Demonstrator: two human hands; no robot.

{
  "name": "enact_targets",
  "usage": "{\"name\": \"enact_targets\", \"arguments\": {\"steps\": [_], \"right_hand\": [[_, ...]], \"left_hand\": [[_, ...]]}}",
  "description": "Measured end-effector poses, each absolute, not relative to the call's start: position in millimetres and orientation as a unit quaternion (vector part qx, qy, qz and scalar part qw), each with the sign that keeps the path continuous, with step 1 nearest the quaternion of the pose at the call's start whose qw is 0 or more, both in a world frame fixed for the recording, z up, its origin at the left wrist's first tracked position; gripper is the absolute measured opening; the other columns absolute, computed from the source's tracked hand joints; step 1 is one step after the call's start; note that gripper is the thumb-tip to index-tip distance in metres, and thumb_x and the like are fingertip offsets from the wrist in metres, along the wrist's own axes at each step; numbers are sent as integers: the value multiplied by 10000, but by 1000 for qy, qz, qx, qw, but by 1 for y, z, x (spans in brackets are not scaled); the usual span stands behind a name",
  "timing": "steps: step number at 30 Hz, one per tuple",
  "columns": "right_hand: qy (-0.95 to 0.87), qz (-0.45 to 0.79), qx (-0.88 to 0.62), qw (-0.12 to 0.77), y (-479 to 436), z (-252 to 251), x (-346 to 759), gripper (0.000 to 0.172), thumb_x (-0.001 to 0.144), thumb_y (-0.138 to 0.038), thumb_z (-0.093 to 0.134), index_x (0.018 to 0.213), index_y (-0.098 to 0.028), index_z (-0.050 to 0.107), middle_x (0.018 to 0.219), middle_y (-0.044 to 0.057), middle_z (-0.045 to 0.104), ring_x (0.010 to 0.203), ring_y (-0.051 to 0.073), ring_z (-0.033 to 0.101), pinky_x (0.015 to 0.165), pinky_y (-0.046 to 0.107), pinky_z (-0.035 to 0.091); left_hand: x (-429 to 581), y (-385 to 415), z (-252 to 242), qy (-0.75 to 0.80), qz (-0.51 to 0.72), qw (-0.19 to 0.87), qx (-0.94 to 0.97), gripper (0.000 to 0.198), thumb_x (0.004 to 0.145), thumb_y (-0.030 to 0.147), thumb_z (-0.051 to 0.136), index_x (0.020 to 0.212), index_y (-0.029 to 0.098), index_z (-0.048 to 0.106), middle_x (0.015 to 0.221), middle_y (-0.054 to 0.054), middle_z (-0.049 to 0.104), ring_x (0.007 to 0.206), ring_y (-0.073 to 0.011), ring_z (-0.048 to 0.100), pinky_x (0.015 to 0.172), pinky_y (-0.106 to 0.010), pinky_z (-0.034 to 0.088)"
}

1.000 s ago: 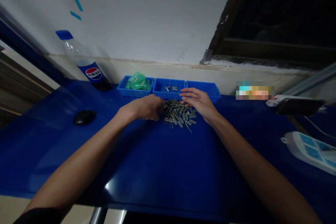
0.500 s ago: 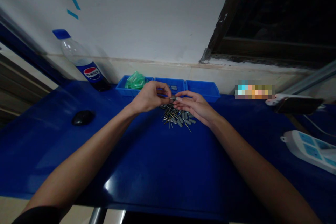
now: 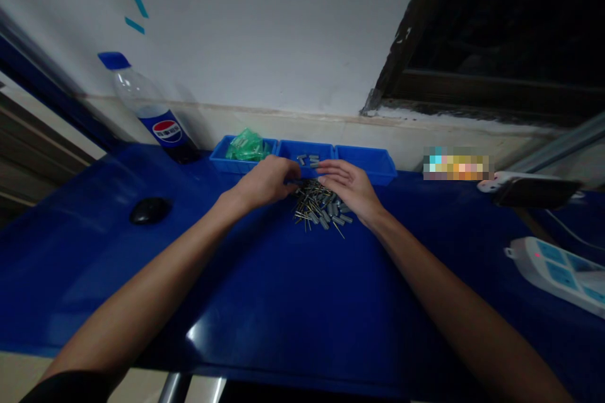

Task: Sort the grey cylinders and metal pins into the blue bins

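A pile of thin metal pins and grey cylindrical pieces point(image 3: 324, 206) lies on the blue table. My left hand point(image 3: 268, 180) is at the pile's left edge, its fingers curled toward the thumb; whatever is between the tips is too small to make out. On the other side, my right hand point(image 3: 352, 187) hovers over the pile's back right part. Its fingers are stretched out and the thumb is apart from them, with the fingertips near the front of the middle blue bin point(image 3: 288, 150). A few grey cylinders point(image 3: 314, 158) rest inside that bin.
A left blue bin point(image 3: 231, 165) holds a green plastic bag point(image 3: 247, 146); a right blue bin point(image 3: 366, 167) adjoins the middle one. A cola bottle point(image 3: 165, 129) and black mouse point(image 3: 149, 210) stand left. A phone point(image 3: 539, 191) and white power strip point(image 3: 534, 255) are at right.
My hands were together above the pile, fingertips meeting at a small grey piece. They have since separated, the left moving left and lower. More of the middle bin and the pile shows.
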State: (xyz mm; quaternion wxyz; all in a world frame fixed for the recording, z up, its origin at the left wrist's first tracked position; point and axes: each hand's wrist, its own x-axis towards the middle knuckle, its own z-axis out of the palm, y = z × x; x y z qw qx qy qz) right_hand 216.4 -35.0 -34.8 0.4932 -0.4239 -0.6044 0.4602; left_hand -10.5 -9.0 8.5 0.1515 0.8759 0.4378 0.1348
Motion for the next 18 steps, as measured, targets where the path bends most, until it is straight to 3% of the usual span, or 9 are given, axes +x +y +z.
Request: {"name": "enact_targets", "arguments": {"steps": [2,4,13,18], "right_hand": [[-607,465,-417,492,-34,-34,217,416,814,-286,815,1219,-287,720,1309,78,742,1148,277,728,1082,508,549],[-608,473,-412,487,-35,-33,218,473,825,-281,807,1284,-298,695,1367,77,718,1194,284,714,1108,512,536],[-608,489,-407,475,-42,-22,218,359,819,-267,779,1173,-282,723,1348,81,719,1291,292,657,1081,500,543],[-596,505,-423,459,-44,-19,218,331,825,-269,789,1149,-277,723,1243,84,755,1163,275,716,1004,467,578]], "left_hand": [[-12,-8,5,446,85,127,882,245,838,184,687,1062,163,785,1006,-105,800,931,-229,745,851,-318,560],[-13,-9,2,451,58,117,883,270,835,176,687,1083,180,792,1002,-100,801,947,-232,743,857,-304,560],[-10,-9,-5,475,11,79,876,268,835,122,666,1067,192,779,970,-98,777,872,-226,732,767,-288,531],[-10,-11,-3,455,27,123,881,418,806,52,633,1193,181,723,894,-84,766,773,-214,708,699,-284,495]]}}
